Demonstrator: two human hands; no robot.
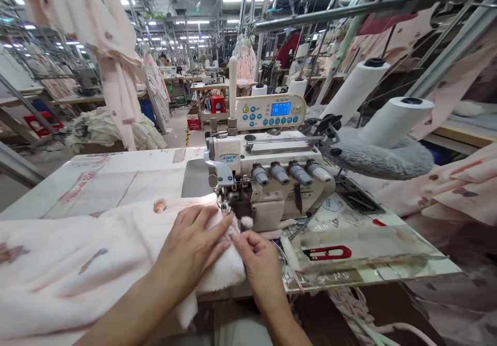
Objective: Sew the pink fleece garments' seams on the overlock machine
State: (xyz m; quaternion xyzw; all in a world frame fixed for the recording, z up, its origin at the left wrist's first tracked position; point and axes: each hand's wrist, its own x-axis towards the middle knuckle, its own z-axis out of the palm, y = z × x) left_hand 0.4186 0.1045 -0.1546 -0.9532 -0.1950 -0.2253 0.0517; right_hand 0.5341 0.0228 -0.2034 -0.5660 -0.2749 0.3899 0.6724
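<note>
A pale pink fleece fabric (77, 263) with small printed motifs lies across the sewing table, its edge under the presser foot (224, 201) of a cream overlock sewing machine (267, 175). My left hand (192, 247) lies flat on the fabric with fingers stretched toward the foot. My right hand (258, 258) pinches the fabric's edge just in front of the foot, fingers pressed together.
Two white rolls (392, 121) and grey fuzzy fabric (380, 160) sit right of the machine. Red-handled scissors (328, 253) lie on the table's right part. Pink garments (112, 51) hang at the left. Other workstations stretch behind.
</note>
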